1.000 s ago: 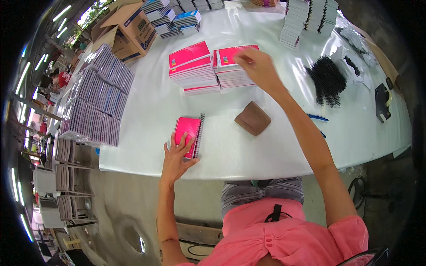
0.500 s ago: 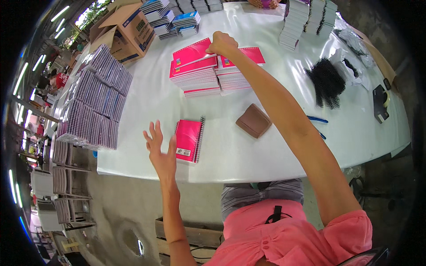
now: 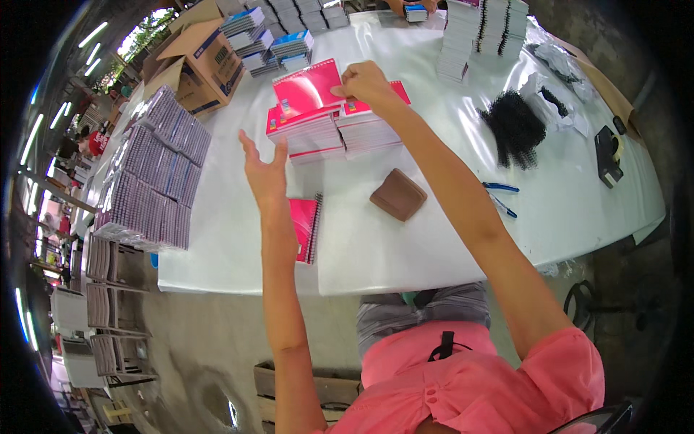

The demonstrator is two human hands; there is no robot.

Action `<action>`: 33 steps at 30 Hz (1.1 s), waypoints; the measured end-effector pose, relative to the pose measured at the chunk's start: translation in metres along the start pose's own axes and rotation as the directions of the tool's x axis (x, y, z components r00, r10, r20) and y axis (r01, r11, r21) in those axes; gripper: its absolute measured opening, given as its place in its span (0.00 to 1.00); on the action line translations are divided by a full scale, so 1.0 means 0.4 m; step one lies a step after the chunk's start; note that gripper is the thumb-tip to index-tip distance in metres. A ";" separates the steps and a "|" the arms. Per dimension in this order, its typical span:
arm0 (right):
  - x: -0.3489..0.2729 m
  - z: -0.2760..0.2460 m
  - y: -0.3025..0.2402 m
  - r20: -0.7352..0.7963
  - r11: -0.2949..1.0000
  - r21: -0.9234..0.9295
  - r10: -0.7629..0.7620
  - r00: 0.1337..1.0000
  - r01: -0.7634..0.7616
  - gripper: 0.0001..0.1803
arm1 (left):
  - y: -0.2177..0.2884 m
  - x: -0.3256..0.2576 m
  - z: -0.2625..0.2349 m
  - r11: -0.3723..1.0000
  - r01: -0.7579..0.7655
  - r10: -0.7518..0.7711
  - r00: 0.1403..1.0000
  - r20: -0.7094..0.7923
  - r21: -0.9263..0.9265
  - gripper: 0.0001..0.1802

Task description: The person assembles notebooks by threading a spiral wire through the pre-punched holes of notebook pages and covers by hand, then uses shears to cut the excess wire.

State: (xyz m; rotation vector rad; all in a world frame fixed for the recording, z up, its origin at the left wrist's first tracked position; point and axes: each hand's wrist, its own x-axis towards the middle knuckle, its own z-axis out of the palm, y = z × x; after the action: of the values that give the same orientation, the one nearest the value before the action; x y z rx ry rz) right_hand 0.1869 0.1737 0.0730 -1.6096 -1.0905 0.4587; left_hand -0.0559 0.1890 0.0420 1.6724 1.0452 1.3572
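Observation:
My right hand (image 3: 361,83) pinches the right edge of a pink notebook (image 3: 307,88) with a row of punched holes along its top. It is tilted up over the left of two stacks of pink notebooks (image 3: 307,134); the other stack (image 3: 369,130) stands against it on the right. My left hand (image 3: 266,170) is open, fingers spread, in the air just left of the stacks and holding nothing. Below it lies a pink spiral-bound notebook (image 3: 306,224), partly hidden by my left forearm. A brown folded, wallet-like pad (image 3: 398,194) rests to the right of it.
Blue-handled pliers (image 3: 501,188), black binding coils (image 3: 512,129) and a tape dispenser (image 3: 609,155) lie at the right. Wrapped notebook stacks (image 3: 152,173) and a cardboard box (image 3: 204,69) stand left. Across the table, a person's hands (image 3: 416,6) hold a small blue-covered pad.
My right hand has lifted the punched pink notebook off the stack, tipping it upright. My left hand has moved up and away from the spiral-bound notebook, toward the stacks.

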 end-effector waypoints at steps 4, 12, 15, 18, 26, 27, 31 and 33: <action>-0.397 -0.077 0.027 -0.001 0.995 0.026 -0.097 0.995 0.097 0.16 | 0.095 -0.168 -0.062 0.895 0.336 -0.188 0.880 0.437 -0.292 0.52; -0.748 -0.080 0.233 0.101 1.000 0.015 0.012 0.995 -0.014 0.12 | -0.054 -0.474 -0.041 0.916 0.365 -0.218 0.799 0.560 -0.164 0.52; -0.750 -0.065 0.251 0.040 0.999 -0.015 -0.046 0.998 0.047 0.14 | 0.090 -0.411 -0.026 0.837 -0.503 0.307 0.757 0.577 0.214 0.54; -0.741 -0.072 0.244 0.067 0.996 0.090 -0.007 0.998 0.001 0.15 | 0.137 -0.424 0.069 0.576 -0.722 0.168 0.564 0.809 0.384 0.49; -0.406 -0.446 0.365 -0.237 0.844 -0.516 -0.306 0.922 0.147 0.05 | 0.109 -0.413 0.099 0.702 -0.604 -0.087 0.454 0.887 0.378 0.30; -0.339 -0.486 0.399 -0.288 0.750 -0.659 -0.322 0.902 0.058 0.05 | 0.108 -0.413 0.099 0.699 -0.611 -0.078 0.452 0.888 0.372 0.30; -0.215 -0.546 0.503 -0.219 0.226 -0.967 -0.483 0.848 -0.121 0.07 | 0.107 -0.417 0.102 0.692 -0.638 -0.036 0.436 0.899 0.338 0.31; -0.199 -0.560 0.519 -0.193 0.203 -0.973 -0.458 0.868 -0.109 0.06 | 0.102 -0.420 0.100 0.690 -0.631 -0.044 0.451 0.891 0.354 0.32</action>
State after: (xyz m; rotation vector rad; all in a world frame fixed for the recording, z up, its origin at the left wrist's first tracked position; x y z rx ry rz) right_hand 0.4025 -0.0154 -0.0586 -2.4354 -1.2235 -1.0597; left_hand -0.0295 0.0169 0.0063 2.7652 0.5653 0.0619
